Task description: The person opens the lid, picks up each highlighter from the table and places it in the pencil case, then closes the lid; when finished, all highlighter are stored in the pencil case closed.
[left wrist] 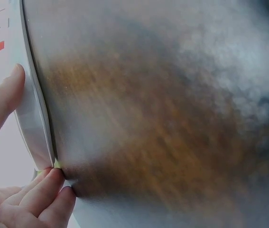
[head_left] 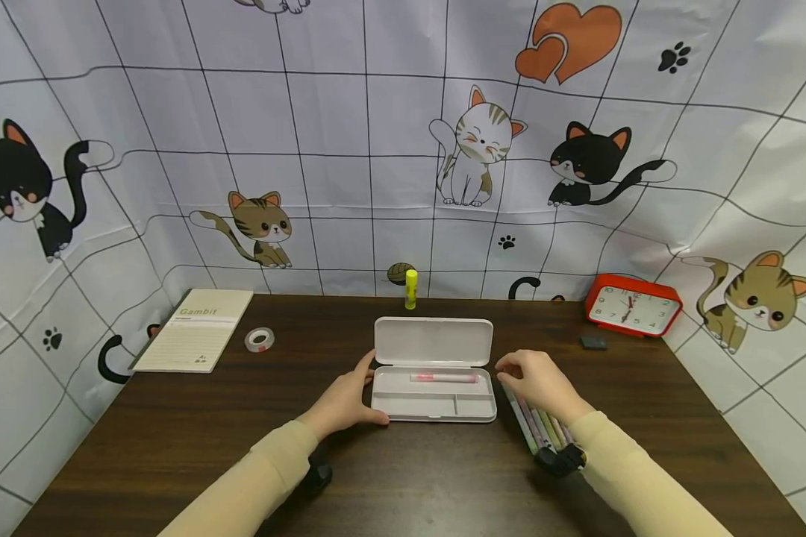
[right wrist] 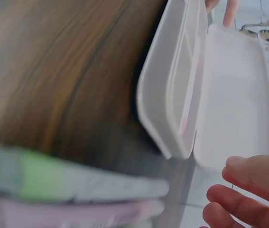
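A white pencil case (head_left: 410,406) lies on the table with its lid (head_left: 433,341) raised. One pink-and-white marker (head_left: 443,378) sits in its back compartment. My left hand (head_left: 342,399) holds the case at its left end, thumb near the front corner and fingers toward the hinge; the left wrist view shows curled fingertips at the case's edge (left wrist: 34,133). Beside the case's right end, my right hand (head_left: 540,380) hovers above a row of markers (head_left: 540,429). Its fingers (right wrist: 241,197) bend loosely with nothing between them. A green-banded marker (right wrist: 77,175) lies below, apart from them.
A notepad (head_left: 195,332) and a tape roll (head_left: 259,340) lie at the left. Toward the back stands a yellow glue stick (head_left: 411,289). A red clock (head_left: 634,304) and a dark eraser-like block (head_left: 593,342) are at the right. Cat-printed sheeting (head_left: 336,186) borders the table.
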`<state>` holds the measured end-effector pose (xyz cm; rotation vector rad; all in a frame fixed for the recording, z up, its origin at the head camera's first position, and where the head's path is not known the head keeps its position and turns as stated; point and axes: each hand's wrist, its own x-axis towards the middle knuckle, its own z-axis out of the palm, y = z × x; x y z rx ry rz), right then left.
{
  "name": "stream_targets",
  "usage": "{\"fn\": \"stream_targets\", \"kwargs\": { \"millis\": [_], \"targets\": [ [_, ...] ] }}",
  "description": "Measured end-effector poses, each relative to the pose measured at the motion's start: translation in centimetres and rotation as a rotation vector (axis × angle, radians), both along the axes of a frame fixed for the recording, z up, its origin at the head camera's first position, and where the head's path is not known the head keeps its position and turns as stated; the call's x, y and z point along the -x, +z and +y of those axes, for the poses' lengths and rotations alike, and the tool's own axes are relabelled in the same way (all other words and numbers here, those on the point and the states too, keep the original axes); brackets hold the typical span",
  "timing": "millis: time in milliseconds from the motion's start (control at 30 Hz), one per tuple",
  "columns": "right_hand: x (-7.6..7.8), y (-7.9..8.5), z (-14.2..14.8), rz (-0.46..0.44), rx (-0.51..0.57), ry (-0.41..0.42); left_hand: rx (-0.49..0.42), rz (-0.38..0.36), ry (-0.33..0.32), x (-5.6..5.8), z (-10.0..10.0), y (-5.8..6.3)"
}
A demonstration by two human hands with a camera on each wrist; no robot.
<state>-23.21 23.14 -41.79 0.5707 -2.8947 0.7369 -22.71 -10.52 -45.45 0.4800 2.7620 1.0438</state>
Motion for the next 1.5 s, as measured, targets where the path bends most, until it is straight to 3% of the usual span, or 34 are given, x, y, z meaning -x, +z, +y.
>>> {"fn": "stream_targets", "kwargs": {
  "millis": [433,1000,1500],
  "targets": [
    [-0.8,-0.5,3.8,-0.056,-0.039,-0.087,-0.002,-0.005,0.005,-0.1,-0.1,0.1],
    [-2.1,-1.9,7.3,-0.051,-0.052,-0.124,-0.012,-0.016,0.009,-0.1,-0.2,-0.2],
    [-2.9,-1.7,9.2,-0.186,-0.113,-0.136,-0.013,-0.014,0.004,-0.1,0.1,0.0]
  ]
}}
